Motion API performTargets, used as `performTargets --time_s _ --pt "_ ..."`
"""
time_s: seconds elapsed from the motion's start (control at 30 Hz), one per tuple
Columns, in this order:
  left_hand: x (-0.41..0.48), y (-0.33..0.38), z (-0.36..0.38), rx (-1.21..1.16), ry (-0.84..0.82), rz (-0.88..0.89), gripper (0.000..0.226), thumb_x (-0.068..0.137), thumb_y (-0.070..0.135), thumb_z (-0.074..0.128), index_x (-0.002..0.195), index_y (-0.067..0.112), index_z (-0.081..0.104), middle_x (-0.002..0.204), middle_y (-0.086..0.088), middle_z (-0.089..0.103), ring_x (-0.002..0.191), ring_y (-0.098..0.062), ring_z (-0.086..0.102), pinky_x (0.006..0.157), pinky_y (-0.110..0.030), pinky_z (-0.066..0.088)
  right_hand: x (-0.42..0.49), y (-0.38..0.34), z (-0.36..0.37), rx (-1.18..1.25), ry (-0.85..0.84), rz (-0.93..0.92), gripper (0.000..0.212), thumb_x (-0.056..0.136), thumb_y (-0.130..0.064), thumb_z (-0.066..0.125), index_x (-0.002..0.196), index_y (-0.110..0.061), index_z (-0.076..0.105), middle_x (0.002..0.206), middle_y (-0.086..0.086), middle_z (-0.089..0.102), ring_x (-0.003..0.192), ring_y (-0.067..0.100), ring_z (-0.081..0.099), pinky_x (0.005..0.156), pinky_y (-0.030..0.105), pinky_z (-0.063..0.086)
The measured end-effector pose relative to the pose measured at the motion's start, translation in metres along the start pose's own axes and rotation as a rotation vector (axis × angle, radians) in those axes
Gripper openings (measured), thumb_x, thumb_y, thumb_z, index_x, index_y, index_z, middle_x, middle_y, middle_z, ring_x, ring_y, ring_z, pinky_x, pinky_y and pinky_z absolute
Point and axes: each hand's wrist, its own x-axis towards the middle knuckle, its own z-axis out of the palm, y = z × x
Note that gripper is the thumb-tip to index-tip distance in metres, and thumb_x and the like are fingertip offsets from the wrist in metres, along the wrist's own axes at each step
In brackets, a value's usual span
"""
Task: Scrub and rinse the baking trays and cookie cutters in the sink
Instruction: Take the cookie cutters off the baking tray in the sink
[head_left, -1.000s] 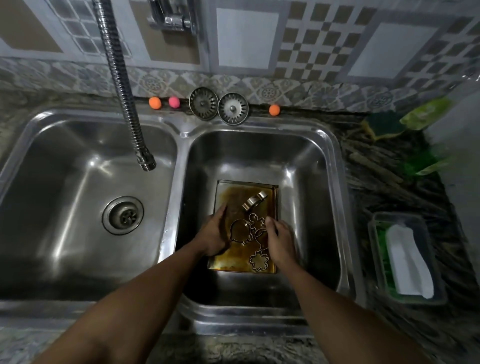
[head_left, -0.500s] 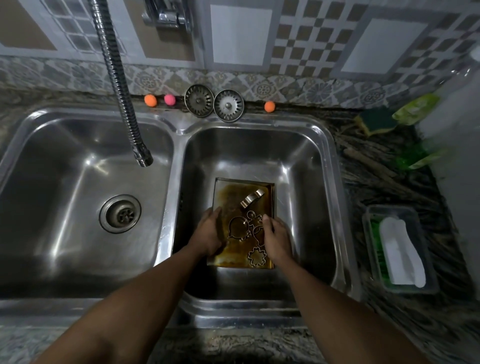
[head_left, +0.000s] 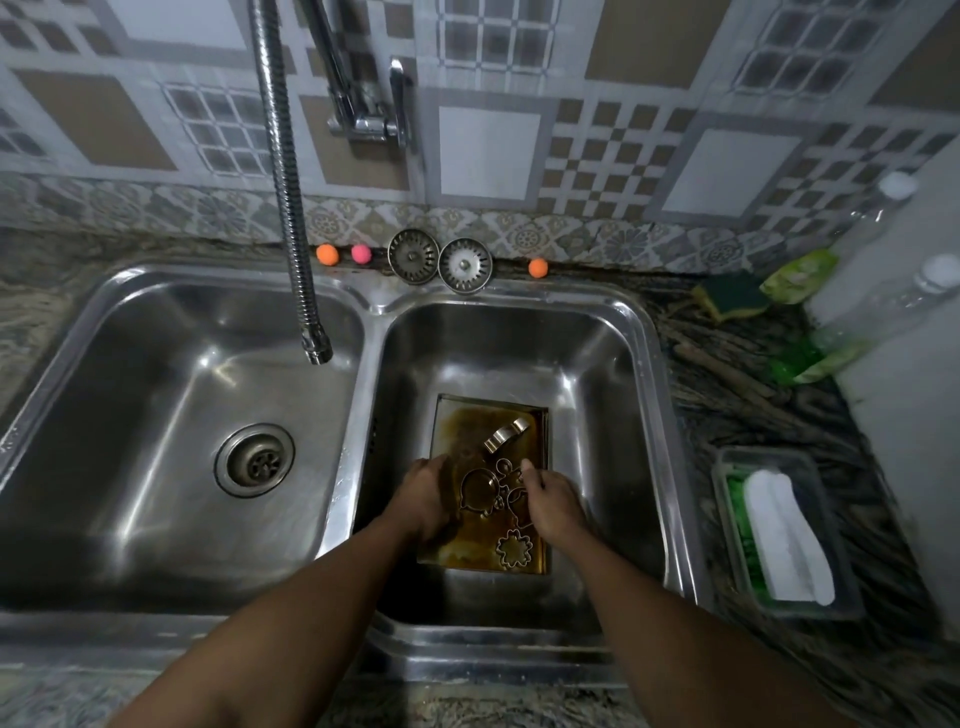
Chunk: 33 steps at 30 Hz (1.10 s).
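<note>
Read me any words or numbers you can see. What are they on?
No text can be read here.
The green packet by the wall: any print is too blurred to read.
The baking tray, cookie cutters and sink show no words or numbers.

Bare left hand (head_left: 423, 501), right hand (head_left: 553, 504)

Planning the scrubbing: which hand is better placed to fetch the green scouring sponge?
Probably the right hand: the green scouring sponge lies on the counter right of the basin; the left hand would cross the brown-stained metal tray.
</note>
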Motion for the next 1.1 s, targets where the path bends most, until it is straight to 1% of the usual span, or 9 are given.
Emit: performTargets --time_s 0.07,0.13,0.27,0.37,0.43,0.63,0.8,1.0,1.1 --pt "-0.010 0.003 -0.005 -0.012 0.015 0.013 0.085 0.076 0.013 0.080 0.148 0.020 0.034 0.146 -0.008 0.037 0.130 -0.028 0.044 0.103 -0.034 0.043 -0.007 -0.004 -0.002 0.006 0.003 -0.023 0.046 0.100 -0.051 0.032 0.097 -0.016 0.063 0.092 0.002 0.062 0.081 0.014 0.058 0.064 0.024 0.043" --pt "-0.016 0.003 -0.008 -0.015 0.020 0.023 0.081 0.077 0.013 0.079 0.146 0.018 0.037 0.144 -0.009 0.042 0.128 -0.026 0.047 0.103 -0.032 0.043 -0.012 -0.007 -0.003 0.013 0.005 -0.058 0.045 0.101 -0.046 0.035 0.101 -0.013 0.065 0.090 0.008 0.065 0.084 0.020 0.062 0.076 0.032 0.050" --pt "-0.044 0.008 -0.022 0.033 0.085 0.075 0.083 0.079 0.018 0.079 0.149 0.016 0.034 0.148 -0.011 0.039 0.136 -0.027 0.040 0.109 -0.032 0.036 -0.035 -0.024 -0.009 0.011 0.031 -0.148 0.038 0.102 -0.034 0.042 0.125 -0.009 0.058 0.119 0.011 0.063 0.099 0.021 0.058 0.078 0.028 0.042" --pt "-0.064 0.010 -0.039 0.014 0.174 0.120 0.081 0.078 0.022 0.080 0.147 0.016 0.038 0.149 -0.009 0.041 0.136 -0.026 0.042 0.110 -0.032 0.036 -0.045 -0.038 -0.014 0.019 0.048 -0.209 0.039 0.102 -0.034 0.042 0.132 -0.012 0.053 0.122 0.008 0.061 0.098 0.016 0.055 0.085 0.030 0.045" --pt "-0.077 0.011 -0.051 0.009 0.238 0.157 0.078 0.078 0.022 0.080 0.145 0.013 0.041 0.146 -0.009 0.046 0.133 -0.025 0.045 0.109 -0.031 0.038 -0.050 -0.050 -0.016 0.040 0.076 -0.251 0.042 0.101 -0.035 0.043 0.136 -0.012 0.050 0.129 0.008 0.058 0.110 0.019 0.055 0.091 0.031 0.043" --pt "-0.106 0.010 -0.073 -0.111 0.336 0.207 0.072 0.078 0.021 0.079 0.141 0.015 0.045 0.138 -0.008 0.054 0.123 -0.023 0.054 0.104 -0.040 0.047 -0.072 -0.080 -0.014 0.028 0.139 -0.342 0.040 0.101 -0.033 0.044 0.134 -0.011 0.052 0.134 0.009 0.057 0.119 0.023 0.053 0.098 0.033 0.042" --pt "-0.116 0.004 -0.067 -0.108 0.328 0.248 0.068 0.079 0.023 0.078 0.140 0.019 0.047 0.137 -0.003 0.054 0.121 -0.020 0.055 0.103 -0.036 0.048 -0.082 -0.076 0.004 0.056 0.142 -0.316 0.043 0.100 -0.033 0.046 0.138 -0.013 0.048 0.140 0.009 0.051 0.126 0.024 0.049 0.105 0.038 0.041" --pt "-0.111 -0.006 -0.059 -0.059 0.275 0.280 0.065 0.082 0.023 0.075 0.141 0.019 0.047 0.139 -0.003 0.052 0.124 -0.019 0.052 0.100 -0.026 0.043 -0.087 -0.062 0.025 0.041 0.150 -0.267 0.044 0.100 -0.034 0.046 0.139 -0.014 0.049 0.139 0.007 0.052 0.124 0.023 0.051 0.104 0.037 0.043" --pt "-0.102 -0.013 -0.052 -0.055 0.206 0.286 0.065 0.081 0.022 0.076 0.140 0.020 0.048 0.139 -0.004 0.052 0.120 -0.021 0.055 0.101 -0.033 0.048 -0.088 -0.052 0.032 0.016 0.172 -0.208 0.041 0.100 -0.031 0.046 0.137 -0.014 0.050 0.126 0.007 0.059 0.092 0.011 0.059 0.076 0.025 0.049"
